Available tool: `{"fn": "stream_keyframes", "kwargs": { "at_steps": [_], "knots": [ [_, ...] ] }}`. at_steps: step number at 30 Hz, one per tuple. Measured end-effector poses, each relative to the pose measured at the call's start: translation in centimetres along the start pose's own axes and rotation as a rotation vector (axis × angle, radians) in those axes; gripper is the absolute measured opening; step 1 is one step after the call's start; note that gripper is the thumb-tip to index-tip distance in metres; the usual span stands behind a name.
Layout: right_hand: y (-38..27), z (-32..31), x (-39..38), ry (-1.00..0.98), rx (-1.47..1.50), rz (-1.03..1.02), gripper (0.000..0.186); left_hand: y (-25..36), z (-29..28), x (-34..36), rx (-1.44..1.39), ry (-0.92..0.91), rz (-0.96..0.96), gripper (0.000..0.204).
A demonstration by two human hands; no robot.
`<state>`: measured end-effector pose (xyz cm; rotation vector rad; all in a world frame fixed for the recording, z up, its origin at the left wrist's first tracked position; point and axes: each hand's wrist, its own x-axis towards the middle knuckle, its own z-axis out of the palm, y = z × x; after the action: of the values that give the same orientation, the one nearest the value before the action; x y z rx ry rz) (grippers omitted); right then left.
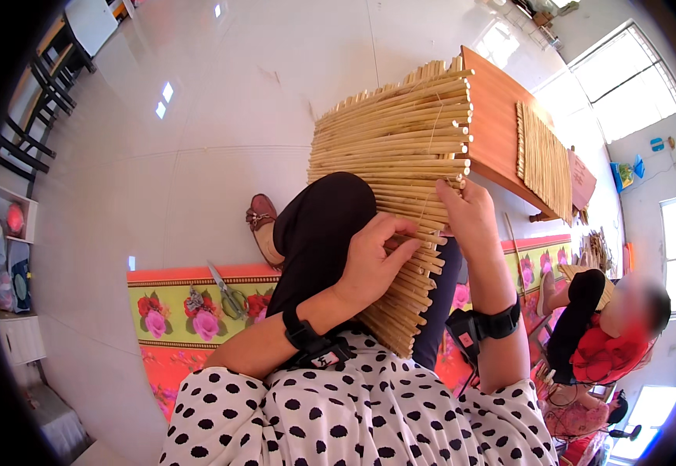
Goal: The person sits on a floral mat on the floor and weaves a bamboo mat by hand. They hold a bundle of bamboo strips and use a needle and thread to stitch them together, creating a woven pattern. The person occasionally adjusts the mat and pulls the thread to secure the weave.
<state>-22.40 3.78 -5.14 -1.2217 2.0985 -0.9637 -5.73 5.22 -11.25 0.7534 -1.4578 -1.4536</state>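
A mat of straw-coloured reed stalks [384, 132], bound side by side with thin thread, lies across my lap and slopes over my knees. My left hand [380, 256] rests on its middle, thumb and fingers curled in a pinch around a stalk near the right edge. Whether thread is also between those fingertips is too small to tell. At the mat's right edge, my right hand [468, 210] grips the stalk ends, with the thumb on top and the other fingers partly hidden underneath. A loose thread [435, 124] runs over the upper stalks.
Scissors [231, 295] lie on a flowered floor cloth [171, 338] to my left. An orange-brown table [501, 147] at the far right bears another reed mat [543, 159]. A seated person in red [609, 342] is at the right. Dark chairs [50, 74] stand far left.
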Motion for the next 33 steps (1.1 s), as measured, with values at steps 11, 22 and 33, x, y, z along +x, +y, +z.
{"fn": "stream_keyframes", "kwargs": {
  "at_steps": [11, 22, 33],
  "knots": [
    [0.4, -1.1, -6.0, 0.19, -0.063, -0.088, 0.025, -1.0, 1.6, 0.4, 0.087, 0.163, 0.145, 0.012],
    [-0.5, 1.5, -7.4, 0.195, -0.218, -0.133, 0.026, -1.6, 2.3, 0.8, 0.191, 0.259, 0.328, 0.016],
    [-0.8, 1.7, -7.5, 0.279, -0.282, -0.213, 0.029, -1.6, 1.5, 1.0, 0.16, 0.326, 0.457, 0.009]
  ]
}}
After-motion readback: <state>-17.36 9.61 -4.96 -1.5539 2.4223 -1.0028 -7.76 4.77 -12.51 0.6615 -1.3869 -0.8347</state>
